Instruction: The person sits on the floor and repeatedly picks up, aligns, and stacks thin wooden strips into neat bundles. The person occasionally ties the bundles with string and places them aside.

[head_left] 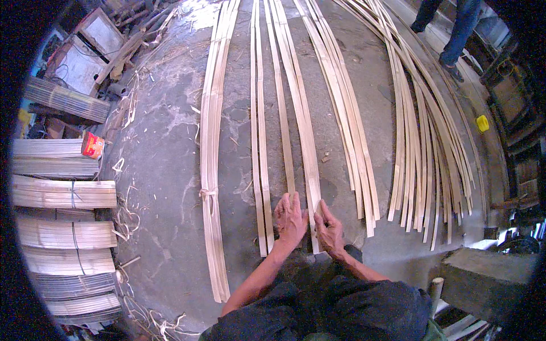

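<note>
Long pale bamboo strips lie in rows on the floor in front of me. My left hand [292, 220] is closed over the near end of a narrow strip [284, 131], fingers together and pointing away. Right beside it, my right hand [330, 230] pinches the right edge of a wider strip [307, 153] close to its near end. The thumb sides of both hands face each other across this strip. Two thin strips [261, 159] rest to the left of my left hand. Farther left is a bundle [211, 136] tied near its lower part with a pale band.
A group of strips [347, 119] and a larger fanned pile [424, 153] lie to the right. Tied stacks of slats [65, 193] line the left side, with a red packet [92, 145] on one. A person's legs [455, 37] stand at far right. A concrete block [489, 278] sits near right.
</note>
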Motion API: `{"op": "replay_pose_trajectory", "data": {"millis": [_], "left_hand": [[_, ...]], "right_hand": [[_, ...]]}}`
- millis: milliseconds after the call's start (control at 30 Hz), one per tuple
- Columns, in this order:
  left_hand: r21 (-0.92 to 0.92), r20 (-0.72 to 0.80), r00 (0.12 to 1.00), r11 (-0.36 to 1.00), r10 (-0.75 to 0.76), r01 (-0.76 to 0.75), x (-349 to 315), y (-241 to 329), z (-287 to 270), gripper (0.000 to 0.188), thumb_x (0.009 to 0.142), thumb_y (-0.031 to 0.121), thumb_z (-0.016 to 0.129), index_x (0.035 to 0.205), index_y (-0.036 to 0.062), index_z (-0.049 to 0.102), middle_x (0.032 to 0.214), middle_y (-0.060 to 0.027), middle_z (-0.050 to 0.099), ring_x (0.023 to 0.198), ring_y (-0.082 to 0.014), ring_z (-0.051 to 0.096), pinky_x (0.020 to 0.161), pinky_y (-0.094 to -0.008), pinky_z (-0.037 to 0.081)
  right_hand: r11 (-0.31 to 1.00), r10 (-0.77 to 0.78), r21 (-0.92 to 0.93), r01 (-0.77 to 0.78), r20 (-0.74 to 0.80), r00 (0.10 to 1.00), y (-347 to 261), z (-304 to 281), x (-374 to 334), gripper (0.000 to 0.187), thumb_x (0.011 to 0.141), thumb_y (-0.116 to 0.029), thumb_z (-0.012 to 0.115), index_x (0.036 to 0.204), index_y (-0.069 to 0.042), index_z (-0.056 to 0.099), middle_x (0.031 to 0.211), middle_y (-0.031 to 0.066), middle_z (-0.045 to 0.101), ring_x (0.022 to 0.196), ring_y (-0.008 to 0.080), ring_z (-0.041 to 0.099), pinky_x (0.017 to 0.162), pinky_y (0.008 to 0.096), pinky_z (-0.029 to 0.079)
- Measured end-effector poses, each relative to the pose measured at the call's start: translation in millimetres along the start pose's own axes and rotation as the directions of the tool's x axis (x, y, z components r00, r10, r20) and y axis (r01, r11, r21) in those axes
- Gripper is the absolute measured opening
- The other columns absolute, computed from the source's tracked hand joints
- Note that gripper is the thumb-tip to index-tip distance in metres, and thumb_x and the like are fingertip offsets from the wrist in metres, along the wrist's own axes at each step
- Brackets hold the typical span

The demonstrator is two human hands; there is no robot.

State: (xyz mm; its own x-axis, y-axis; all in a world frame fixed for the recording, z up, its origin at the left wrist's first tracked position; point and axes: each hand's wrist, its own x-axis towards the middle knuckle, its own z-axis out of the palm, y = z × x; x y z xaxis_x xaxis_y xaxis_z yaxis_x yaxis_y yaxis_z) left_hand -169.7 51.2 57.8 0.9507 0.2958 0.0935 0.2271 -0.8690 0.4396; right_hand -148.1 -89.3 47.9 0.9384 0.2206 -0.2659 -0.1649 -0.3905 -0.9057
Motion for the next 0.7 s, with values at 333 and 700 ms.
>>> {"op": "replay_pose_trajectory", "data": {"millis": [333, 700], "left_hand": [[-0.075, 0.138, 0.983, 0.989, -0.119, 0.130, -4, -15, 10, 0.065, 0.084, 0.014, 0.064, 0.138, -0.0048, 0.034, 0.118, -0.0237, 0.044, 0.110, -0.0379, 0.049, 0.090, -0.0463, 0.043], [-0.368, 0.323, 0.943, 0.908, -0.078, 0.201, 3, -22, 13, 0.081, 0.085, 0.007, 0.059, 0.151, 0.0022, 0.011, 0.128, -0.0257, 0.042, 0.114, -0.0418, 0.045, 0.104, -0.0485, 0.034]], "right_hand": [[0.943, 0.135, 0.292, -0.159, 0.101, 0.986, -9, 15, -39, 0.051, 0.099, -0.018, 0.055, 0.146, -0.008, 0.039, 0.083, -0.0009, 0.061, 0.069, 0.0087, 0.050, 0.060, 0.0255, 0.044], [0.979, -0.159, 0.147, 0.143, 0.109, 0.981, -39, 11, -20, 0.055, 0.097, -0.016, 0.057, 0.147, -0.011, 0.036, 0.129, 0.0222, 0.058, 0.106, 0.0122, 0.056, 0.089, 0.0260, 0.047]]}}
